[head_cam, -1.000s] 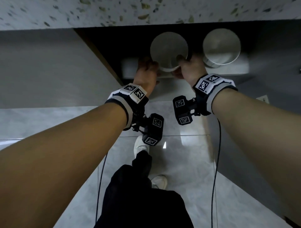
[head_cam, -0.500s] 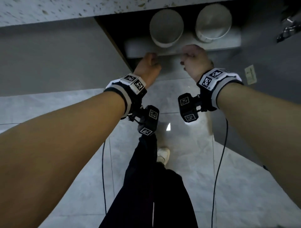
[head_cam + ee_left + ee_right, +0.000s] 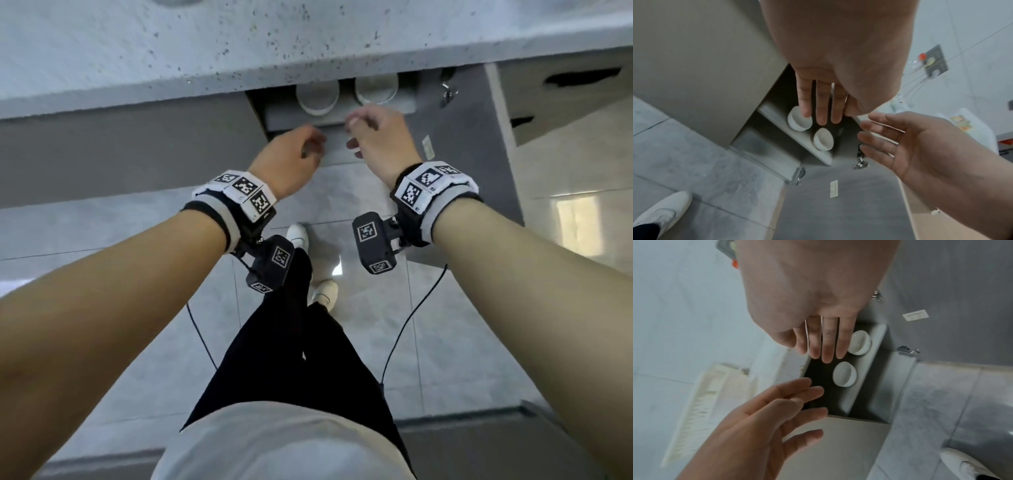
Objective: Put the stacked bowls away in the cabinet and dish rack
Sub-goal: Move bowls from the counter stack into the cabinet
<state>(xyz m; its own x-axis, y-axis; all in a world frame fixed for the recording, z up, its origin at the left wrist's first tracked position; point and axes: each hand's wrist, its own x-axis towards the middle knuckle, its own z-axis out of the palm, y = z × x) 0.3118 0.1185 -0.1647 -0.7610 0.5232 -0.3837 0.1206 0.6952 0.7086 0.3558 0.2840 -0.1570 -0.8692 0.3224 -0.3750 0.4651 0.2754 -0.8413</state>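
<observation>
Two white bowls stand side by side on the shelf (image 3: 342, 118) of the open lower cabinet: the left bowl (image 3: 317, 99) (image 3: 798, 121) (image 3: 844, 374) and the right bowl (image 3: 376, 90) (image 3: 823, 139) (image 3: 860, 343). My left hand (image 3: 301, 150) (image 3: 822, 104) hovers in front of the shelf with relaxed fingers, empty. My right hand (image 3: 366, 130) (image 3: 824, 344) is beside it, also relaxed and empty. Neither hand touches a bowl.
A speckled countertop (image 3: 239, 44) overhangs the cabinet and hides its upper part. The grey cabinet door (image 3: 462, 137) stands open on the right, hinges (image 3: 447, 92) showing. A closed door (image 3: 120, 154) is on the left. My white shoes (image 3: 298, 234) are on the tiled floor.
Both hands let go of the left bowl on the shelf and drew back out of the cabinet. My head rose, so the countertop now covers more of the view.
</observation>
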